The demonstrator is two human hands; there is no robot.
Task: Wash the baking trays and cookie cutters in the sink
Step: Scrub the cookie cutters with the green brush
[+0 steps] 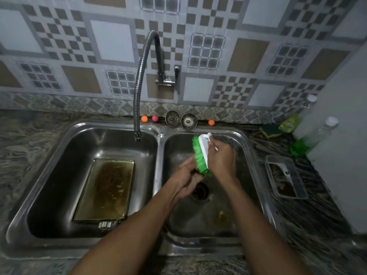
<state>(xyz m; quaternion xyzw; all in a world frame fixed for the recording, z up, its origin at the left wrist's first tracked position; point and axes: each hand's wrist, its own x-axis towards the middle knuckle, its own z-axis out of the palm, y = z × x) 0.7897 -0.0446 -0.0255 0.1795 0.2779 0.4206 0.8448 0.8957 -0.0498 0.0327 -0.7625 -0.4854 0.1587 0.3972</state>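
Observation:
A greasy rectangular baking tray [105,187] lies in the left basin of the double steel sink [158,165], with a small metal piece [104,225] at its near edge. Over the right basin my right hand [220,155] grips a white scrub brush with green bristles [201,153]. My left hand [187,179] is under the bristles, fingers against them; whether it holds something small is hidden.
A flexible tap [139,84] hangs over the left basin. Two strainer plugs [180,120] and small coloured balls sit behind the sink. On the right counter are a clear plastic tray [286,175], a sponge [273,131] and bottles of green liquid [309,139].

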